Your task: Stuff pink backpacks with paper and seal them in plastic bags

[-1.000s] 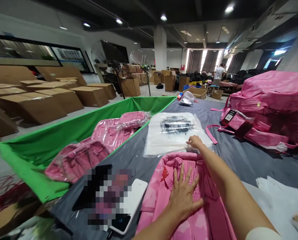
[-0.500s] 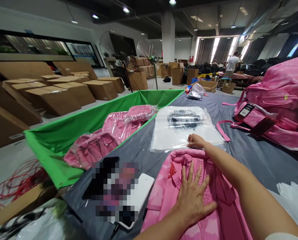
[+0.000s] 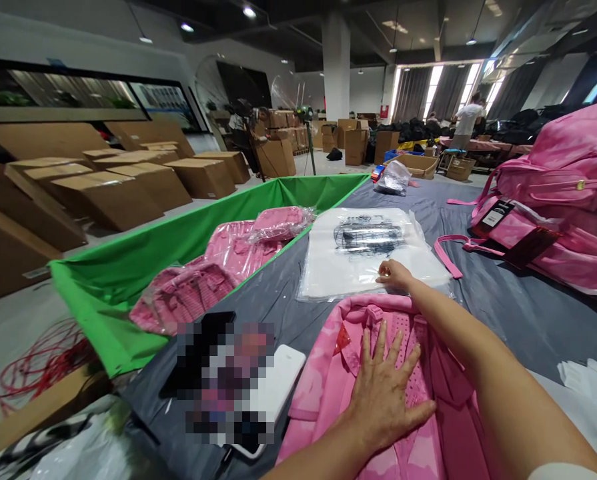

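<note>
A pink backpack (image 3: 328, 393) lies back side up on the grey table cover (image 3: 518, 320) in front of me. My left hand (image 3: 385, 393) rests flat on its padded back, fingers spread. My right hand (image 3: 394, 273) reaches beyond the backpack's top to the near edge of a stack of clear plastic bags (image 3: 368, 250); its fingers are curled and pinched at that edge.
A pile of pink backpacks (image 3: 553, 200) sits at the right. A green cloth bin (image 3: 128, 273) on the left holds bagged pink backpacks (image 3: 228, 267). A white device (image 3: 278, 383) lies near the left hand. Cardboard boxes (image 3: 128, 187) line the floor. A person (image 3: 465, 127) stands far back.
The view shifted slightly. My right hand stayed at the edge of the plastic bags and my left hand stayed flat on the backpack.
</note>
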### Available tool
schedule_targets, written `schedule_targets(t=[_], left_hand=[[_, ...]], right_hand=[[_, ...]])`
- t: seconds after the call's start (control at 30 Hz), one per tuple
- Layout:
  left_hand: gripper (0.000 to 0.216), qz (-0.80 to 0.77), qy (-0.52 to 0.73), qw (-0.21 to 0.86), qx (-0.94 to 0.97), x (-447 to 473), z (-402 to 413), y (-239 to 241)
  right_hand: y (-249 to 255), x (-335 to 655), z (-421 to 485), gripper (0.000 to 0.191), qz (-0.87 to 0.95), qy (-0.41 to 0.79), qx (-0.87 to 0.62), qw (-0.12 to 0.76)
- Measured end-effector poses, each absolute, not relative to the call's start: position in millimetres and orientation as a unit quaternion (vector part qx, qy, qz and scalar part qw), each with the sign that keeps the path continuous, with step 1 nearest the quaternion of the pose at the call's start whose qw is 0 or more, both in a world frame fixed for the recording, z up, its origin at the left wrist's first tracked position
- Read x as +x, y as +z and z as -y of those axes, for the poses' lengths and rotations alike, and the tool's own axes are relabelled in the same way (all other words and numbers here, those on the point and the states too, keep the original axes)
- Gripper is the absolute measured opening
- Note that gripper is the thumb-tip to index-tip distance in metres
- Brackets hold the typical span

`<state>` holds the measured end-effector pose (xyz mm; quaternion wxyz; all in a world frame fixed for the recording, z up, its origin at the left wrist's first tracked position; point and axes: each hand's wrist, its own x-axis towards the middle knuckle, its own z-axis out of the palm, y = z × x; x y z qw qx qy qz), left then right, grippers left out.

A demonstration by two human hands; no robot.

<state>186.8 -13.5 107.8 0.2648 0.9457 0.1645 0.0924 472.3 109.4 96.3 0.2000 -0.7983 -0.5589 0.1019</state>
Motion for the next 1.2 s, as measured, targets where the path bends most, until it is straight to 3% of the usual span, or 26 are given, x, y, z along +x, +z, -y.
schedule_targets(t=[0.17, 0.33, 0.5, 0.73, 0.93, 1.07, 1.2], left_hand=[[0.081, -0.172, 0.085, 0.275, 0.942, 186, 14, 108], [0.082, -0.172, 0.078, 0.278, 0.942, 187, 13, 109], [0.080, -0.176, 0.087, 0.281, 0.939, 188, 12, 111], [0.075, -0.174, 0.129, 0.270, 0.938, 190, 12, 107], [0.073, -0.142, 0.161, 0.279, 0.936, 196, 9, 104], [0.069, -0.143, 0.195, 0.417, 0.876, 194, 17, 130], [0.065, -0.089, 0.242, 0.749, 0.611, 179, 47, 164]], right_hand=[[97, 470, -112, 0.007, 0.548, 0.067, -0.814, 0.181], [105, 465, -112, 0.025, 0.513, -0.004, -0.832, 0.208], [118, 452, -105, 0.012, 0.522, -0.017, -0.830, 0.199], [202, 446, -56, 0.027, 0.482, -0.142, -0.841, 0.201], [252, 399, 46, 0.023, 0.526, -0.193, -0.813, 0.160], [253, 357, 116, 0.023, 0.587, -0.183, -0.776, 0.144], [247, 317, 158, 0.027, 0.583, -0.139, -0.767, 0.229]])
